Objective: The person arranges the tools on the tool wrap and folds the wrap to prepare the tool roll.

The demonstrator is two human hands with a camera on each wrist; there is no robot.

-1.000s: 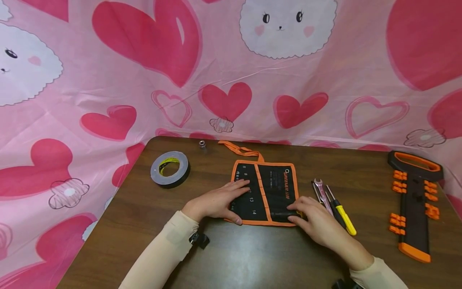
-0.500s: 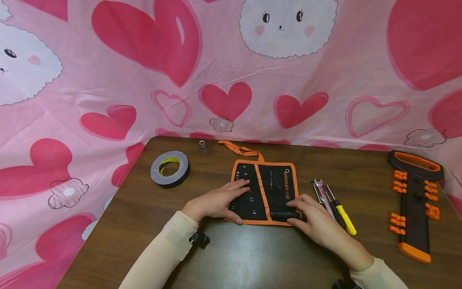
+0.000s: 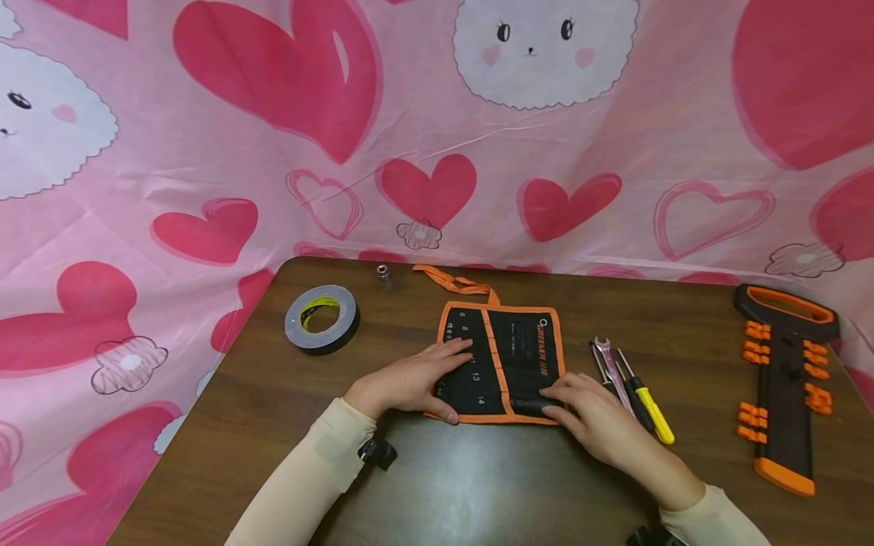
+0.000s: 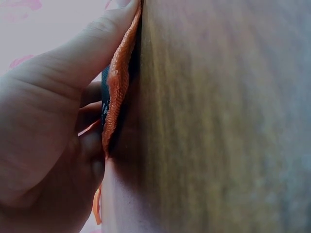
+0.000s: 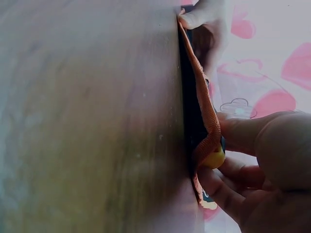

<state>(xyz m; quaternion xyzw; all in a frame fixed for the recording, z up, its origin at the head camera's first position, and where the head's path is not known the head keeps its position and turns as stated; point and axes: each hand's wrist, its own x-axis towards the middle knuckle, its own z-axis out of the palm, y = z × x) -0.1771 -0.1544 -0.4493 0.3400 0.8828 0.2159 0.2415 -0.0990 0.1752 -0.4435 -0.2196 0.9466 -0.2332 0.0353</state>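
Left grip (image 3: 410,383) flat, fingers straight; right grip (image 3: 590,417) pinches the tool pouch (image 3: 501,364).
Tape roll (image 3: 321,318) lies at ten o'clock on the table (image 3: 478,485).

Only readable stuff is on the black fabric tool roll with orange trim (image 3: 501,356): white pocket numbers 6 and 8 along the top of its left panel, 13 and 14 lower down, plus a white brand name running down the right panel that's too small to make out properly.
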